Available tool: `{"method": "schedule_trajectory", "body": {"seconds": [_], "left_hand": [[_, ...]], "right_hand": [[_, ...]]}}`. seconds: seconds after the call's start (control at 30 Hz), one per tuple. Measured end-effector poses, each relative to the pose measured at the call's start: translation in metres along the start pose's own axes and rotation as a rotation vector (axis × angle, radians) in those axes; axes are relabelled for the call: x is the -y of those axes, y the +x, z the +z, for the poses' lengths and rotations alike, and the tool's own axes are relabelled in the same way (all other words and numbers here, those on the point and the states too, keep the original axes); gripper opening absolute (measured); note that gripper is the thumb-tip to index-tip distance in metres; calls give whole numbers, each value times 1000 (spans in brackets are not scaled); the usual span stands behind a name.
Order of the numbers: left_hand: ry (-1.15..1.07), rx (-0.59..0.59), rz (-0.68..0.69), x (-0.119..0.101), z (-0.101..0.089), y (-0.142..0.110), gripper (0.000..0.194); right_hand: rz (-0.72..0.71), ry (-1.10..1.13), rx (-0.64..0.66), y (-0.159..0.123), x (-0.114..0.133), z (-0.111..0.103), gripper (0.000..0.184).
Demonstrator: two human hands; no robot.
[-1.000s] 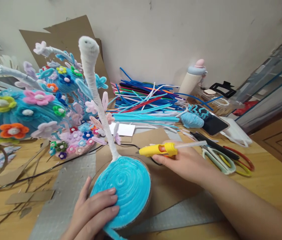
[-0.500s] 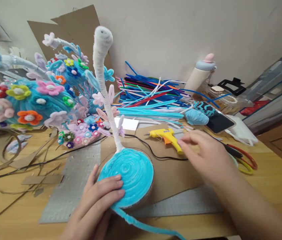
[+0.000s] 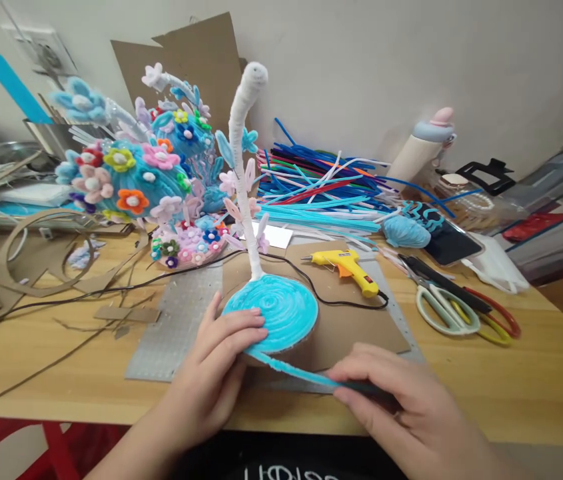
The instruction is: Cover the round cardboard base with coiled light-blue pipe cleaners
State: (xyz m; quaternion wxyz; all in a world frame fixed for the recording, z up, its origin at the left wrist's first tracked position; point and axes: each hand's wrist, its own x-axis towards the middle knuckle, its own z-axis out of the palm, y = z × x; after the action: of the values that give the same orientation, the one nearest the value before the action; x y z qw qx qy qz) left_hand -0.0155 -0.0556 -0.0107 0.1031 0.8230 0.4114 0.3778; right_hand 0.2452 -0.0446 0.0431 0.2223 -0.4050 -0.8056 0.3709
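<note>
My left hand (image 3: pixel 221 357) grips the near left edge of a round cardboard base (image 3: pixel 297 341), its fingers lying over the top. A flat spiral of turquoise pipe cleaner (image 3: pixel 281 303) covers that top. The loose tail of the pipe cleaner (image 3: pixel 306 375) runs off the near edge to the right, where my right hand (image 3: pixel 391 393) pinches it between thumb and fingers. From the back of the base rises a white wrapped stem (image 3: pixel 244 180) with small pastel flowers and leaves. Behind the base, a yellow hot glue gun (image 3: pixel 346 265) lies on its side on cardboard.
Scissors (image 3: pixel 444 310) and pliers (image 3: pixel 504 317) lie at the right, near a phone (image 3: pixel 451 243). Many pipe cleaners (image 3: pixel 316 180) are piled by the wall beside a bottle (image 3: pixel 421 147). Flower-covered decorations (image 3: pixel 131 180) stand back left. A black cord (image 3: pixel 176 272) crosses the table.
My right hand has come down from beside the glue gun and now pinches the pipe cleaner's tail. My left hand stays on the base. The camera view has shifted.
</note>
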Motion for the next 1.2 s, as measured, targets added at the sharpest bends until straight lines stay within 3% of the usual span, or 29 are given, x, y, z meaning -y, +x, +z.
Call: {"method": "schedule_trajectory", "body": {"seconds": [0.13,0.27,0.7,1.2], "left_hand": [[-3,15,-1,0,1,0,47],[-7,13,14,0,0,0,45],[-7,19,9,2,-1,-1,46],[11,25,-2,0,-2,1,43]], "right_hand": [[-159,-85,-53,0,10,-4,12],[-230,-163,-78,0,16,-7,12],[-176,-187,-100,9,-1,-24,11],[-114,-137,-58,17,-15,-24,13]]}}
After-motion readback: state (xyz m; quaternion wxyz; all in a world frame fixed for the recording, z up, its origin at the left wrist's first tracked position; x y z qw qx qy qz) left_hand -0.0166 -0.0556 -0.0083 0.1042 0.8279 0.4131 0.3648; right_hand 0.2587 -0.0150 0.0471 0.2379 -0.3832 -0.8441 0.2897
